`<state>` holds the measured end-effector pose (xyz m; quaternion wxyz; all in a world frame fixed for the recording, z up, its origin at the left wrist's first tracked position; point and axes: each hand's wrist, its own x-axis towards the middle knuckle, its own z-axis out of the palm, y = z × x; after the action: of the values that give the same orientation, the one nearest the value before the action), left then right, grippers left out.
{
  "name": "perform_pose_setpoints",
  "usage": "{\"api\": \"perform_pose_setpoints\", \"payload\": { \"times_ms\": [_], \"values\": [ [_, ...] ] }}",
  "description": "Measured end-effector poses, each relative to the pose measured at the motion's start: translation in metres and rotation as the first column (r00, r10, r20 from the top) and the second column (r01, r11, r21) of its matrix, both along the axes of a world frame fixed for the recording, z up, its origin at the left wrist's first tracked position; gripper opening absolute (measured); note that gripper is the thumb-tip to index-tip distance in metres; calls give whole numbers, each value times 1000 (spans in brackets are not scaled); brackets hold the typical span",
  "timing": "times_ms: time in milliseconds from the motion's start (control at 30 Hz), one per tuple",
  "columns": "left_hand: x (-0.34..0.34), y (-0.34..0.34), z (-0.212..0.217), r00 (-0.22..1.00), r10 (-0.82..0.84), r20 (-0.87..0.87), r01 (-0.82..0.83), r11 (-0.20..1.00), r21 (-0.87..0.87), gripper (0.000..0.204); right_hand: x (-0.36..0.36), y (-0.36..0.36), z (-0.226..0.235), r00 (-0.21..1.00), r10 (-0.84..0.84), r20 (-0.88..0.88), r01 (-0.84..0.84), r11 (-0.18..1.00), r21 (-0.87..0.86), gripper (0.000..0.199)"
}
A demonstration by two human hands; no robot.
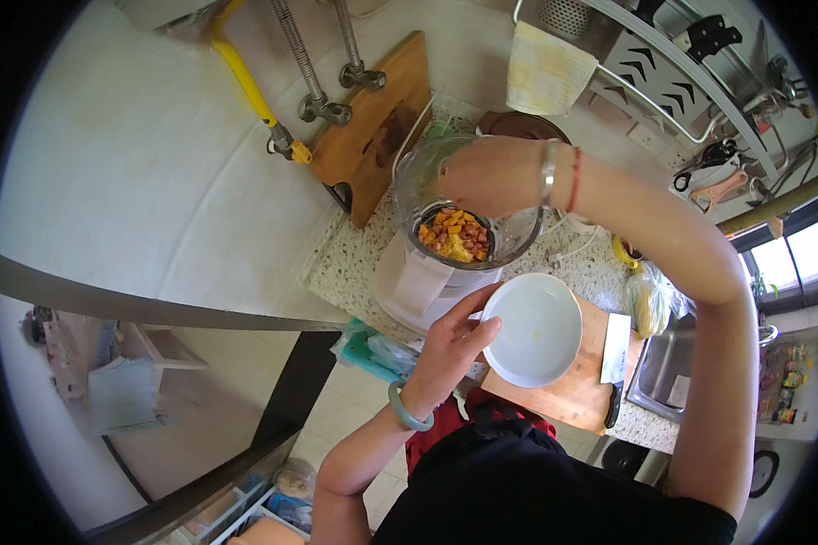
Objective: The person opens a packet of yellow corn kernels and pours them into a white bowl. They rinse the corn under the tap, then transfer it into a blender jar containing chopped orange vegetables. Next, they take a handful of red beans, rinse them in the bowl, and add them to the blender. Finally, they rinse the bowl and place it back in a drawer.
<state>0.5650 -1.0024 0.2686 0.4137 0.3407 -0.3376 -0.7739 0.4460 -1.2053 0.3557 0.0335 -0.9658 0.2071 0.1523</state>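
Observation:
My left hand [447,350] grips the rim of a white bowl [533,329], thumb inside. The bowl is tilted toward me and holds only small yellowish traces. My right hand [491,174] reaches over the mouth of a clear round container [520,243] on a white kitchen machine [420,283]. Its fingers point down and left, mostly hidden by the back of the hand. Down in the container lie diced orange and pinkish-red pieces [454,236] with a yellow mass at the near side.
Below the bowl is a wooden cutting board [568,391] with a cleaver [615,363] at its right. A metal sink [661,363] and a bagged vegetable [650,304] are further right. Another board [386,118] leans on the wall; a rack with a yellow cloth [547,68] hangs above.

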Motion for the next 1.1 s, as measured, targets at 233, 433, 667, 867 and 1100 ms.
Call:
{"api": "perform_pose_setpoints", "payload": {
  "times_ms": [233, 433, 667, 867, 1100],
  "values": [
    [0, -2, -2, 1000, 10, -7, -10, 1000, -7, 50, 3, 26, 6, 915, 112, -388, -168, 979, -114, 12],
    [-3, -3, 0, 1000, 29, -5, -29, 1000, -11, 49, 10, 26, -12, 963, 27, -267, -51, 995, -85, 13],
    [-7, -7, -1, 995, 92, -32, -91, 995, 40, 48, -35, 71, 14, 776, -291, 560, 291, 952, 92, 19],
    [-10, -4, -11, 991, 132, -22, -131, 991, 38, 51, -77, 155, 5, 512, -586, 628, 402, 809, 428, 19],
    [-34, 0, -5, 995, 97, -23, -97, 995, 9, 50, -113, 188, -72, 679, -422, 601, 417, 895, 158, 24]
  ]
}}
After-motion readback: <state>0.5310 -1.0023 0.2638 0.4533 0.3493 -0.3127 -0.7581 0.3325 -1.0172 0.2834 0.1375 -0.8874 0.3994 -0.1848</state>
